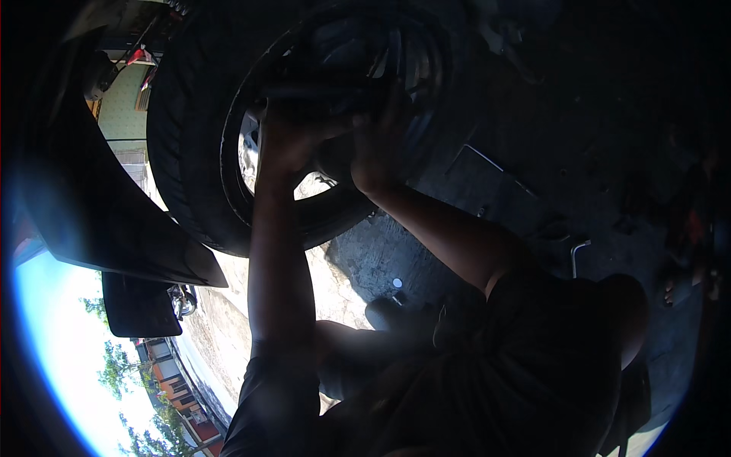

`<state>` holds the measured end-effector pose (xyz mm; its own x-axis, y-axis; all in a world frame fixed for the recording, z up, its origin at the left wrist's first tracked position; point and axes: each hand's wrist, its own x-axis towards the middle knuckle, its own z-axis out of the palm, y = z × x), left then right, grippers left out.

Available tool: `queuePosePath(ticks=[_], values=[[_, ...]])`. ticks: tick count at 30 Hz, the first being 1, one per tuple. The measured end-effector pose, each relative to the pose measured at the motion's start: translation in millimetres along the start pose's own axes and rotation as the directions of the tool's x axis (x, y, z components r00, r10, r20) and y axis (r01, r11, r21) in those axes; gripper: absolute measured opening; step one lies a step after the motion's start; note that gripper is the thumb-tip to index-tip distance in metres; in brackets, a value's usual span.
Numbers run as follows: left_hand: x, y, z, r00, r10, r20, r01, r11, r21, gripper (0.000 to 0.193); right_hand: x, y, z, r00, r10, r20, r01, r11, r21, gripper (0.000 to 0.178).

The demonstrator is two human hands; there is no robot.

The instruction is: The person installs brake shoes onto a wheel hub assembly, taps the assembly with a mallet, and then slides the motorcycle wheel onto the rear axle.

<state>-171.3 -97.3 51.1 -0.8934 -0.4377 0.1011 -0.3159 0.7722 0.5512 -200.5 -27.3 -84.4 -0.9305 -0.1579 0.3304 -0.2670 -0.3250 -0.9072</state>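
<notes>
A motorcycle wheel with a black tyre (183,145) and a dark rim (228,164) stands in front of me, mostly in shadow. Both my arms reach up to its middle. Over the left part of the rim opening is my left hand (285,145), just below a dark horizontal bar (320,90). Close beside it on the right, my right hand (373,152) is at the wheel's hub area. Deep shade hides the fingers of both hands, so I cannot make out what they grip, if anything.
A dark fender (114,206) with a flap (142,305) extends left of the tyre. On the shaded concrete floor at right lie a thin metal rod (495,166), a bent wrench (576,257) and a small white disc (397,283). Bright sunlit ground (221,327) shows at lower left.
</notes>
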Motion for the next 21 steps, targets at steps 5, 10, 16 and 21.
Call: queuePosePath(ticks=[5, 10, 16, 21], values=[[0.8, -4.1, 1.8, 0.989, 0.150, -0.005, -0.144, 0.958, 0.249, 0.044, -8.1, 33.5, 11.3, 0.986, -0.164, 0.027, 0.166, 0.957, -0.237, 0.057], [3.9, 3.7, 13.1, 0.980, 0.170, -0.108, -0.155, 0.979, 0.133, 0.048, 0.3, 34.8, -9.4, 0.991, -0.133, -0.007, 0.131, 0.981, -0.145, 0.069], [6.6, -18.3, 12.8, 0.978, 0.112, -0.176, -0.087, 0.985, 0.147, 0.065, 3.7, 23.3, -28.7, 0.988, -0.013, 0.152, 0.031, 0.993, -0.115, 0.076], [7.0, -24.2, 10.8, 0.999, 0.001, -0.048, -0.004, 0.999, -0.049, 0.092, 16.3, 26.8, -70.4, 0.862, 0.088, 0.500, 0.022, 0.978, -0.210, 0.079]])
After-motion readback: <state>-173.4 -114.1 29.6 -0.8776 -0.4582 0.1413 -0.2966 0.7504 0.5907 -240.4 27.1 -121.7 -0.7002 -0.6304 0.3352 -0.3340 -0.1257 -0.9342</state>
